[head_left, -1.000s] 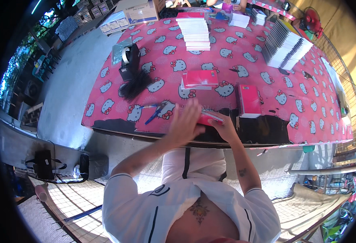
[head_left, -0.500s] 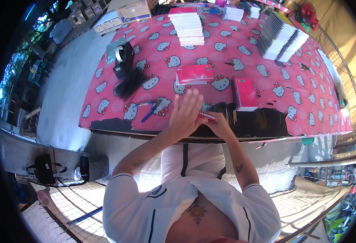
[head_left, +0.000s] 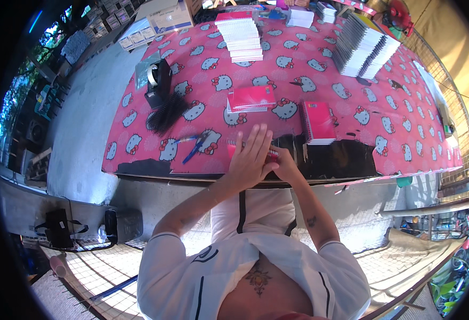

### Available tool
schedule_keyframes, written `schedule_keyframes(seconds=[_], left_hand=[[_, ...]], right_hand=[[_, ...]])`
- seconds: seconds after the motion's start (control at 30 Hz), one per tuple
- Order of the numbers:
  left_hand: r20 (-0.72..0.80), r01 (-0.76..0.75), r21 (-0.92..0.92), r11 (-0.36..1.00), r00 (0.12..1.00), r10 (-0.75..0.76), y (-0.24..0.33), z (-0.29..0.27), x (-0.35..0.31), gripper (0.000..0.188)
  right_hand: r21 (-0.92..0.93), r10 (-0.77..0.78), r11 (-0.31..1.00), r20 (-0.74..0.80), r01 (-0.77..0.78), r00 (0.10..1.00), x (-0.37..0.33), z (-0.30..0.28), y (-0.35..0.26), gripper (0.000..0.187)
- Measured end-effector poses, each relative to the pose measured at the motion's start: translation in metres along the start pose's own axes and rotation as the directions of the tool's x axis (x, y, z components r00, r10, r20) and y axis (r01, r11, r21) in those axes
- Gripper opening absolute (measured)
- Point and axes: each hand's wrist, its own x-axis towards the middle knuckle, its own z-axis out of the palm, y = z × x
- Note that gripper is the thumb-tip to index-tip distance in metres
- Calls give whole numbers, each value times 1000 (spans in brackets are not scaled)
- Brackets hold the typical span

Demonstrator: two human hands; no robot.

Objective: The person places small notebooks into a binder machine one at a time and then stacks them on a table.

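Note:
At the near edge of the table, my left hand (head_left: 251, 154) lies flat, fingers stretched out, over a red spiral notebook (head_left: 232, 151). Most of that notebook is hidden beneath the hand. My right hand (head_left: 286, 167) is closed around its right side, with a bit of red showing by the fingers. Just beyond my hands sits a small pile of red notebooks (head_left: 253, 98). To the right stands another pile of red spiral notebooks (head_left: 320, 124). Blue pens (head_left: 193, 150) lie left of my left hand.
A black bristle brush (head_left: 168, 113) and a black tape dispenser (head_left: 158, 82) are at left on the pink patterned table cover (head_left: 266, 125). Tall notebook stacks stand at the far middle (head_left: 241, 40) and far right (head_left: 360, 48). Another person's hand (head_left: 300, 2) shows at the far edge.
My left hand has shifted slightly right and down, nearer my right hand, and now covers more of the notebook's right side. The view has turned a little; the piles stay put.

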Motion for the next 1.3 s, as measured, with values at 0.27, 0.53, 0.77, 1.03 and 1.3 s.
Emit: schedule_keyframes(seconds=[0.27,0.53,0.77,1.03,1.3], left_hand=[[-137,128,-680,722,945,-297,27,-30,-12,62],[421,476,-854,210,870,-257,-36,-17,-26,38],[15,367,205,907,926,-378,-123,-37,-80,44],[617,446,-785,-430,623,-481,-61,-22,-65,31],[640,451,-760,-468,647,-415,-36,-42,-44,36]], right_hand=[[-282,-376,907,-215,311,901,-9,17,-67,68],[-817,-586,406,112,410,803,6,-7,-82,32],[-819,-518,502,-28,278,855,16,9,-70,18],[-823,-494,517,-63,235,867,18,16,-69,18],[-833,-504,498,-52,241,862,19,17,-67,17]])
